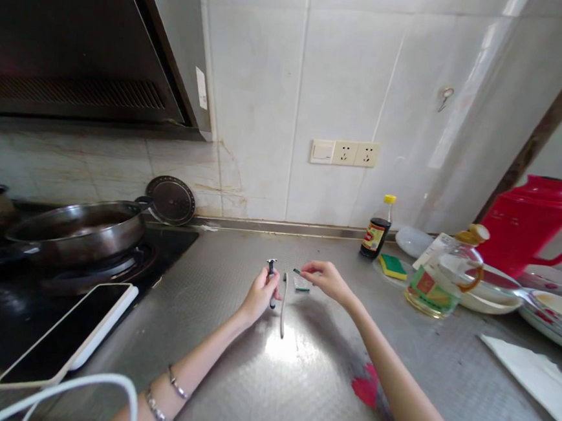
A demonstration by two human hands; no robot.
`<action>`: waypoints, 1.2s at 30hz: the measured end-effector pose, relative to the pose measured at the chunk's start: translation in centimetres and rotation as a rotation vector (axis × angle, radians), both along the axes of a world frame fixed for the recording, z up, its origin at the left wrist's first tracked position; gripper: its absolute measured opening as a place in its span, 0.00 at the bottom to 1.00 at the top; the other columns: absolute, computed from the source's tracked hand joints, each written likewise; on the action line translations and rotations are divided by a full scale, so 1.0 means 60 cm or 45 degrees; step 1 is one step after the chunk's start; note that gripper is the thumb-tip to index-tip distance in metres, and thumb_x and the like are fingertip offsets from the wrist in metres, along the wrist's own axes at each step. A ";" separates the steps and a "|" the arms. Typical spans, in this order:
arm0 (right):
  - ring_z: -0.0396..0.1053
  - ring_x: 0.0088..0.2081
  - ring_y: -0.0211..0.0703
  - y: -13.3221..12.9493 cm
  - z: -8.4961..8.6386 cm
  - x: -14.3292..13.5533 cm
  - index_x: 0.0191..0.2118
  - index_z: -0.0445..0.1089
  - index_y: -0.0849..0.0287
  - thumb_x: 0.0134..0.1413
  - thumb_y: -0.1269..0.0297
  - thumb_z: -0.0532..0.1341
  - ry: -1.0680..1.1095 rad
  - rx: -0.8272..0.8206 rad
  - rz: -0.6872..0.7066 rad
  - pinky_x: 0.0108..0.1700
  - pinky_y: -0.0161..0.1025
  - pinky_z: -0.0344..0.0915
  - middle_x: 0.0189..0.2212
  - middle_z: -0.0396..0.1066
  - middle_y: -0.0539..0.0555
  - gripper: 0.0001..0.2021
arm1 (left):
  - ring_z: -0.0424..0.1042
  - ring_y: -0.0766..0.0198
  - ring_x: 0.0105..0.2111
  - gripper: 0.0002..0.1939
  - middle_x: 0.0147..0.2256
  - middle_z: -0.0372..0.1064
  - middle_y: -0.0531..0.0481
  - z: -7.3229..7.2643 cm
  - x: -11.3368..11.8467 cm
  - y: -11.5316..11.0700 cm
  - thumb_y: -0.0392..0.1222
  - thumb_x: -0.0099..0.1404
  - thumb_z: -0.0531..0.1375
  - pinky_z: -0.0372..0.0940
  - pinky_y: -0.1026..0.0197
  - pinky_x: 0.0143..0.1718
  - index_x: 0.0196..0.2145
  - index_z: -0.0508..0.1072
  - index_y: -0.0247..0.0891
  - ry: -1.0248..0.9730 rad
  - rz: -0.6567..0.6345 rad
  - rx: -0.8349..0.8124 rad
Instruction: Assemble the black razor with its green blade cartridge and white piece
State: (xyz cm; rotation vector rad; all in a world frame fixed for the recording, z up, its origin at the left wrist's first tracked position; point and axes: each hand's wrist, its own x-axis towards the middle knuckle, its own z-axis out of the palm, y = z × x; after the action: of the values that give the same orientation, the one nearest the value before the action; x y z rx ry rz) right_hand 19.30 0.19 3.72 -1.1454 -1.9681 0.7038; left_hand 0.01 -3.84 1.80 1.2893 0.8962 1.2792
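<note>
My left hand point(261, 293) is closed round the dark handle of a razor point(271, 268), its silvery head upward. Between the fingertips of my right hand point(327, 280) is a small dark green strip point(297, 271), too small to name. Just right of the razor a pale, slender toothbrush point(283, 311) lies lengthwise on the metal counter. Below my right fingertips rests a small clear plastic packet point(301, 283) with another green strip point(302, 290) at its near edge. Both hands are a little above the counter and apart from each other.
A phone point(67, 336) with a white cable point(102, 378) lies partly over the black hob, where a steel pan point(85, 227) stands. At right are a sauce bottle point(375, 234), a sponge point(393, 267), an oil jug point(435, 287), a red flask point(528, 223) and several dishes.
</note>
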 end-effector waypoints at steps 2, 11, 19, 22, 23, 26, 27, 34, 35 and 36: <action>0.66 0.27 0.38 -0.008 0.010 -0.006 0.31 0.72 0.64 0.47 0.57 0.59 0.060 -0.052 0.046 0.27 0.32 0.62 0.25 0.72 0.53 0.14 | 0.58 0.73 0.16 0.16 0.18 0.54 0.62 -0.003 0.001 0.001 0.52 0.55 0.57 0.65 0.64 0.24 0.33 0.59 0.39 0.017 0.002 0.027; 0.67 0.29 0.38 -0.030 0.019 -0.036 0.32 0.73 0.64 0.45 0.54 0.60 0.157 -0.160 0.188 0.24 0.30 0.63 0.26 0.71 0.53 0.16 | 0.52 0.73 0.12 0.17 0.13 0.49 0.64 -0.002 0.003 -0.002 0.51 0.56 0.57 0.64 0.65 0.19 0.36 0.63 0.36 0.087 0.003 0.077; 0.69 0.30 0.40 -0.041 0.025 -0.044 0.38 0.74 0.62 0.46 0.56 0.60 0.155 -0.102 0.159 0.25 0.32 0.65 0.30 0.74 0.55 0.16 | 0.52 0.74 0.12 0.17 0.13 0.49 0.63 0.000 -0.001 0.003 0.54 0.54 0.58 0.62 0.66 0.17 0.30 0.63 0.36 0.070 0.027 0.052; 0.69 0.33 0.41 -0.043 0.030 -0.037 0.38 0.74 0.60 0.46 0.57 0.61 0.083 0.035 0.119 0.30 0.33 0.65 0.32 0.75 0.54 0.15 | 0.52 0.75 0.12 0.18 0.14 0.49 0.63 0.000 -0.004 0.006 0.54 0.53 0.59 0.62 0.67 0.16 0.31 0.63 0.36 0.019 0.078 0.034; 0.69 0.33 0.40 -0.044 0.031 -0.035 0.38 0.75 0.59 0.47 0.57 0.60 0.046 0.080 0.119 0.30 0.33 0.64 0.32 0.75 0.54 0.14 | 0.52 0.75 0.12 0.18 0.14 0.49 0.63 0.000 -0.005 0.007 0.54 0.53 0.59 0.61 0.67 0.16 0.31 0.63 0.35 0.003 0.088 0.026; 0.69 0.32 0.39 -0.046 0.031 -0.035 0.37 0.75 0.58 0.49 0.58 0.59 -0.018 0.167 0.151 0.29 0.32 0.62 0.31 0.75 0.53 0.12 | 0.52 0.75 0.13 0.18 0.15 0.50 0.63 0.001 -0.006 0.007 0.53 0.53 0.60 0.62 0.67 0.16 0.30 0.62 0.35 -0.035 0.077 0.010; 0.69 0.32 0.38 -0.047 0.030 -0.036 0.37 0.75 0.58 0.50 0.59 0.59 -0.023 0.194 0.160 0.29 0.32 0.62 0.31 0.74 0.53 0.12 | 0.51 0.75 0.13 0.18 0.15 0.50 0.63 0.001 -0.006 0.006 0.53 0.53 0.60 0.62 0.66 0.16 0.30 0.62 0.36 -0.047 0.065 0.000; 0.68 0.32 0.39 -0.049 0.028 -0.043 0.38 0.74 0.57 0.53 0.61 0.58 -0.051 0.280 0.130 0.31 0.33 0.62 0.31 0.73 0.54 0.11 | 0.51 0.76 0.13 0.19 0.16 0.51 0.62 0.007 -0.003 0.000 0.54 0.51 0.61 0.62 0.66 0.17 0.29 0.62 0.36 -0.113 0.023 -0.114; 0.68 0.32 0.39 -0.049 0.029 -0.043 0.38 0.75 0.57 0.53 0.61 0.57 -0.048 0.283 0.122 0.31 0.33 0.62 0.31 0.73 0.54 0.11 | 0.51 0.76 0.13 0.19 0.16 0.51 0.62 0.008 -0.003 -0.001 0.54 0.51 0.61 0.62 0.66 0.17 0.29 0.62 0.36 -0.107 0.022 -0.119; 0.68 0.32 0.39 -0.050 0.030 -0.043 0.38 0.75 0.57 0.53 0.60 0.57 -0.045 0.287 0.115 0.31 0.34 0.62 0.31 0.73 0.54 0.11 | 0.51 0.76 0.13 0.19 0.16 0.51 0.62 0.008 -0.003 -0.001 0.54 0.51 0.61 0.62 0.66 0.17 0.29 0.62 0.36 -0.100 0.018 -0.123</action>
State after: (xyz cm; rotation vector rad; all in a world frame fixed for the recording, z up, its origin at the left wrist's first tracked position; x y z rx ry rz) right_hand 16.72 -2.80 5.50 -0.9439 -2.0796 0.4950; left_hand -0.18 -3.90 2.29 1.1518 0.9016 1.2731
